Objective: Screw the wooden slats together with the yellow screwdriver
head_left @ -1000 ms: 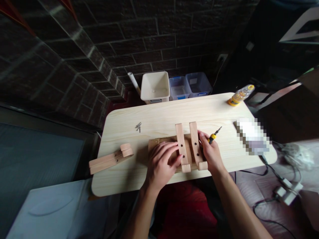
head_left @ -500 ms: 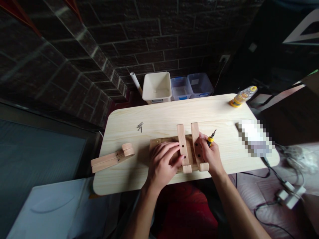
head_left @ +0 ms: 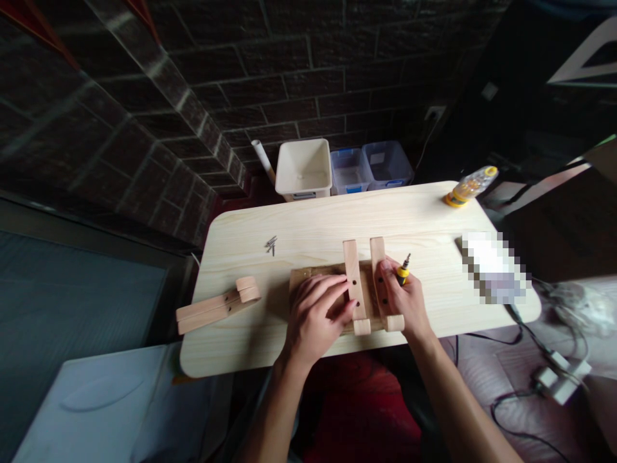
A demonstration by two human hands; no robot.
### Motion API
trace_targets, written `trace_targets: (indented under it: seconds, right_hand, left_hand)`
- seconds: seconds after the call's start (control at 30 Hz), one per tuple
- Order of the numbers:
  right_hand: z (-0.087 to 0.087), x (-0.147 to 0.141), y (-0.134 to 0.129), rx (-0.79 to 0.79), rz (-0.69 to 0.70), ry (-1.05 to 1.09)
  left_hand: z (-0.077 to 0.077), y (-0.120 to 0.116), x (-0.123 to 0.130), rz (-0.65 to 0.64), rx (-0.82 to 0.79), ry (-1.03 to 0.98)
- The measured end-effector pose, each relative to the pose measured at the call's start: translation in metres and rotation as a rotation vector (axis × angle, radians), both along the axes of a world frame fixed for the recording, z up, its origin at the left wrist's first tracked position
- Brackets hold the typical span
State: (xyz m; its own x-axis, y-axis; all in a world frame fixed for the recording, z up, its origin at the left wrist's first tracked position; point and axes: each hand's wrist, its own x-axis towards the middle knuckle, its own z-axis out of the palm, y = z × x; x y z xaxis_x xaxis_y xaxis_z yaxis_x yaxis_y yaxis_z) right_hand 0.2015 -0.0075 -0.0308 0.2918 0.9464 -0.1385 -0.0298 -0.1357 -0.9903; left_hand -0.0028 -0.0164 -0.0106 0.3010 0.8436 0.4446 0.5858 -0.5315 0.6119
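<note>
With left hand (head_left: pixel 312 318) fingers apart and right hand (head_left: pixel 409 303) fingers clamped around the screwdriver (head_left: pixel 402 274), uneven pressure could skew the three-o'clock wooden strip (head_left: pixel 377 249)

Bare left hand (head_left: pixel 311 321) and right hand (head_left: pixel 409 301), slim fingers, uncovered forearms (head_left: pixel 284 399), dark, dimly lit clothing (head_left: pixel 415 392)

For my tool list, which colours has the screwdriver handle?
The screwdriver handle is yellow and black; head view.
</note>
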Motion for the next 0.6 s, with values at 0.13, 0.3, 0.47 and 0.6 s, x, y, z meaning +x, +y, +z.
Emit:
trace_targets:
  seconds: [0.13, 0.3, 0.47, 0.6]
  right_hand:
    - [-0.0004, -0.0001, -0.0004, 0.007, 0.001, 0.000]
    - [0.0026, -0.0004, -0.0011, 0.011, 0.019, -0.007]
    - [0.0036, -0.0009, -0.0016, -0.003, 0.015, -0.004]
    - [0.0055, -0.0009, -0.0017, -0.016, -0.004, 0.021]
  left_hand:
    - [-0.0003, 0.0004, -0.0001, 0.001, -0.002, -0.001]
    - [-0.0001, 0.0003, 0.0001, -0.002, -0.004, -0.003]
    - [-0.0002, 0.0003, 0.0001, -0.006, -0.007, -0.005]
    - [0.0005, 0.0005, -0.0001, -0.010, -0.011, -0.001]
